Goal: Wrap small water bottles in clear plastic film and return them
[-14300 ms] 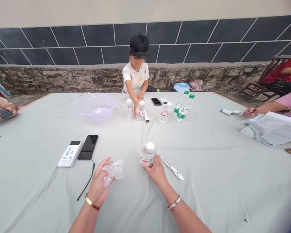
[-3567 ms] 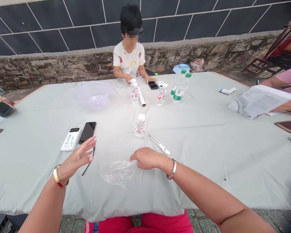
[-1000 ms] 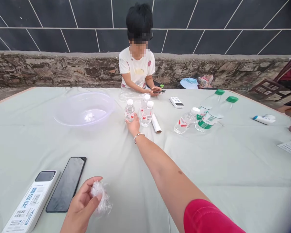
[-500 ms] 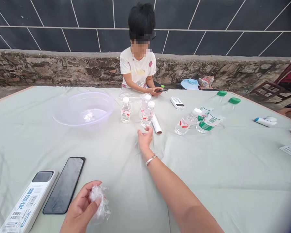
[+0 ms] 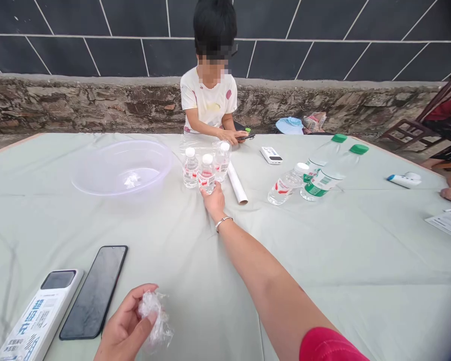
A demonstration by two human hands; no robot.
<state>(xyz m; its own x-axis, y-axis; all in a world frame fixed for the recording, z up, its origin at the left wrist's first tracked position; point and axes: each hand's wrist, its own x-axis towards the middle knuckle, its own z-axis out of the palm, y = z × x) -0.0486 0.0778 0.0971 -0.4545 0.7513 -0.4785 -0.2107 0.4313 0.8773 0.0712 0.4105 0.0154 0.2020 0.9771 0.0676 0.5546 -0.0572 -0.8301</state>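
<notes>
My right hand reaches far across the pale green tablecloth and grips a small clear water bottle with a white cap and red label. Two more small bottles stand close beside it, one on its left and one behind it. My left hand stays near the front edge and clutches a crumpled wad of clear plastic wrap.
A clear plastic basin holding a scrap sits at the left. A white roll, a tipped small bottle, two green-capped bottles and a remote lie beyond. A black phone and white power bank are near me. A child sits opposite.
My right hand let go of one small bottle at the left, drew back, then reached out and gripped another small bottle, now beside it. The wrap stays in my left hand.
</notes>
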